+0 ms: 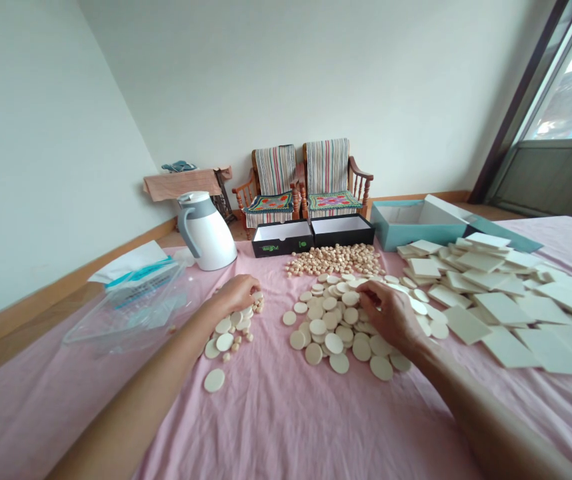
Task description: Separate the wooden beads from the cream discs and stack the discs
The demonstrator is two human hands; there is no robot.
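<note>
My left hand (239, 293) hovers low over a small mixed group of pale round discs (225, 342) and little wooden beads (237, 347). Its fingers curl downward together; whatever they hold is hidden. On the other side, my right hand (389, 312) is at a broad heap of similar discs (333, 343), thumb and fingers bent in a pinch against the heap. Whether a disc sits between those fingertips I cannot make out. Just behind this heap lies a mound of wooden beads (336, 259). One disc (214, 381) rests apart, nearer to me.
Flat square pieces (506, 308) spread in a large pile at right. Two black boxes (343, 230) and a teal box (421, 223) line the back. A white jug (209, 233) and clear plastic packaging (131, 307) stand left on the pink cloth (266, 427). Two chairs (329, 173) are beyond.
</note>
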